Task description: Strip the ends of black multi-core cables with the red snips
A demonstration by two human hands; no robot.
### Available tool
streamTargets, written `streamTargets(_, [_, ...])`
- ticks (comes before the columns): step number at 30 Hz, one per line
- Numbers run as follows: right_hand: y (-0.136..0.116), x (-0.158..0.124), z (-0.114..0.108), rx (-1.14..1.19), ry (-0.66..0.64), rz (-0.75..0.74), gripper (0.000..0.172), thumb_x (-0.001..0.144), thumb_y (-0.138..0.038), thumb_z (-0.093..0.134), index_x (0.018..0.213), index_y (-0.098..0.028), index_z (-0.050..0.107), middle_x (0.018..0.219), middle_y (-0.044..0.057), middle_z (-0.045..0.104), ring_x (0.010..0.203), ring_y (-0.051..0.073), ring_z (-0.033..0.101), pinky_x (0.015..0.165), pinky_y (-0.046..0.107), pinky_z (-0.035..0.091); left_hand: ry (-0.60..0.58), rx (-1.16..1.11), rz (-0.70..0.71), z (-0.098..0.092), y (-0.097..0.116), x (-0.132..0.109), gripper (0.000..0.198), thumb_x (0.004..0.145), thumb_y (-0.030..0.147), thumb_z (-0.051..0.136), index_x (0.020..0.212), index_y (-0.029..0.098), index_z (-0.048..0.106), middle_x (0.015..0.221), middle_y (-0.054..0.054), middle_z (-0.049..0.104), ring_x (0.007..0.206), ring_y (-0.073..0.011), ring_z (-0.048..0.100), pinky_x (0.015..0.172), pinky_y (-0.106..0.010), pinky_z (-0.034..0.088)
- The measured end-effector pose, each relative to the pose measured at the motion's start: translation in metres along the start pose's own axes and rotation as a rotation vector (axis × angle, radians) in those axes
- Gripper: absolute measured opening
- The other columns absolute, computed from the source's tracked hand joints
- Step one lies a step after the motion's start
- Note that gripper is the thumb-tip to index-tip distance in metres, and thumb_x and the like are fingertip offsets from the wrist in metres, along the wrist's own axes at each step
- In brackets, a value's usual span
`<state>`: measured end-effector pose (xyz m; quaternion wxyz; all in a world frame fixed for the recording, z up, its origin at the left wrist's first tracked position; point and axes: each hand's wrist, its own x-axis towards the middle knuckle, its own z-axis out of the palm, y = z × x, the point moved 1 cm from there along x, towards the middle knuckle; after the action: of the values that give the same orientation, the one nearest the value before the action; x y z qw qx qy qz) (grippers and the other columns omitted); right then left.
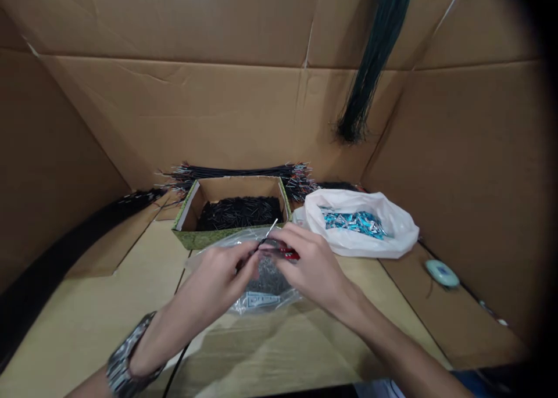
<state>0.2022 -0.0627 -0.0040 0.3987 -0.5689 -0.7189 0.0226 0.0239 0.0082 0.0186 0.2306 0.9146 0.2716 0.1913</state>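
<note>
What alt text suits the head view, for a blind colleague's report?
The left hand and right hand pinch a thin wire over a clear plastic bag of small grey parts; behind sit a green-edged box of black wire pieces and a white bag of blue-silver pieces.

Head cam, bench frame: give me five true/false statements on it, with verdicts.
1. The left hand wears a metal-band wristwatch. True.
2. The white plastic bag holds black wires. False: it holds small teal-and-silver pieces.
3. The green-patterned cardboard box holds cut black wires. True.
4. The dark green wire bundle lies flat on the table. False: it hangs in front of the cardboard wall.
5. The left hand and the right hand are both above a clear plastic bag. True.
</note>
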Motion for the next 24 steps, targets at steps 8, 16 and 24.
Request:
streamTargets(8, [0.005,-0.016,-0.003,-0.064,-0.211,0.010,0.017,0.095,-0.016,0.058,0.109,-0.017,0.068,0.100,0.007,0.068,0.087,0.022,0.061,0.073,0.033,0.041,-0.087,0.015,-0.079,0.002,-0.011,-0.003,0.044,0.104,0.036,0.044,0.073,0.018,0.069,0.061,0.002,0.066,0.051,-0.0119,0.052,0.054,-0.023,0.036])
streamTargets(16, [0.002,-0.021,-0.029,0.070,-0.357,0.278,0.033,0.100,-0.038,0.057,0.077,-0.018,0.068,0.064,-0.001,0.060,0.061,0.015,0.051,0.058,0.030,0.032,-0.088,0.060,-0.091,0.002,-0.019,-0.001,0.044,0.102,0.037,0.047,0.065,0.018,0.063,0.053,0.005,0.059,0.047,-0.0110,0.047,0.051,-0.023,0.031])
streamTargets(24, [0.010,-0.006,-0.021,0.183,-0.336,0.383,0.030,0.094,-0.039,0.063,0.075,-0.017,0.068,0.063,-0.004,0.053,0.059,0.012,0.044,0.056,0.028,0.029,-0.148,0.177,-0.064,0.013,-0.022,0.003,0.042,0.102,0.037,0.047,0.069,0.020,0.067,0.055,0.004,0.062,0.047,-0.0127,0.050,0.053,-0.025,0.032])
